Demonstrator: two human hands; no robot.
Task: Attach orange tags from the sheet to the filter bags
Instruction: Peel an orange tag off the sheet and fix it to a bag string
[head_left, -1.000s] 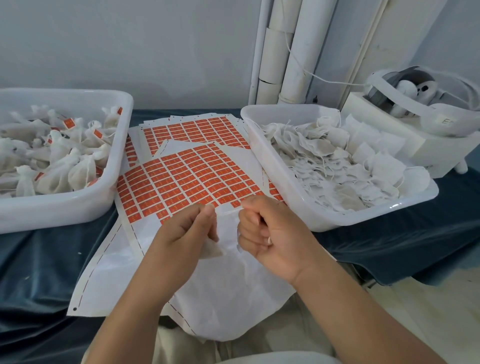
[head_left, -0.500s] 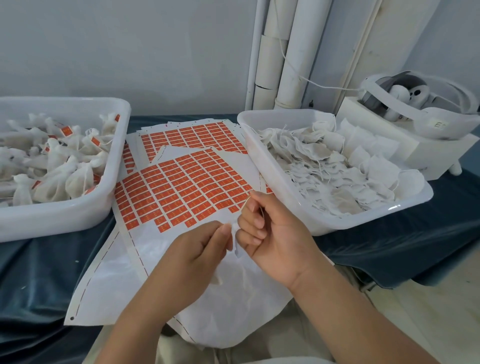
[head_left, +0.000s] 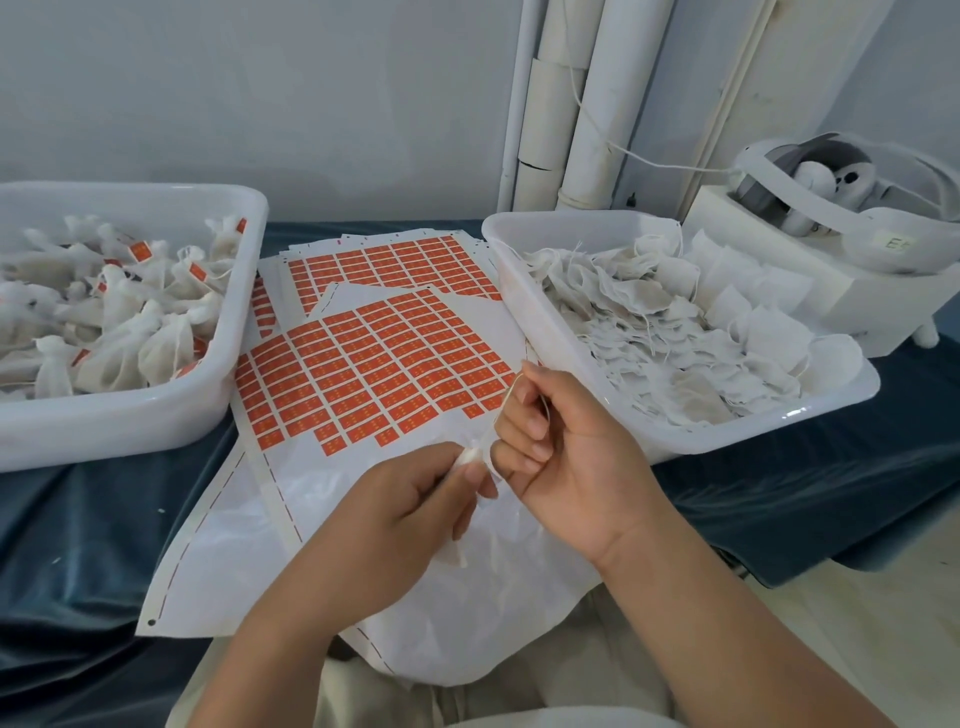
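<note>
A sheet of orange tags (head_left: 374, 364) lies in the middle of the table, its near rows peeled bare. Over that bare part my left hand (head_left: 415, 514) pinches a small white filter bag (head_left: 467, 460) by its gathered neck; most of the bag is hidden under my fingers. My right hand (head_left: 566, 441) is curled around the bag's thin string (head_left: 506, 400), which runs up from the neck to my thumb. A second tag sheet (head_left: 395, 270) lies behind the first.
A white tub (head_left: 130, 421) on the left holds tied bags with orange tags. Another white tub (head_left: 691, 441) on the right holds several flat bags with strings. A white box (head_left: 831, 291) with a headset stands far right. White pipes (head_left: 587, 104) rise behind.
Both hands have dropped toward the near edge of the sheet and drawn closer together. The string between bag and right hand now runs steeply upward.
</note>
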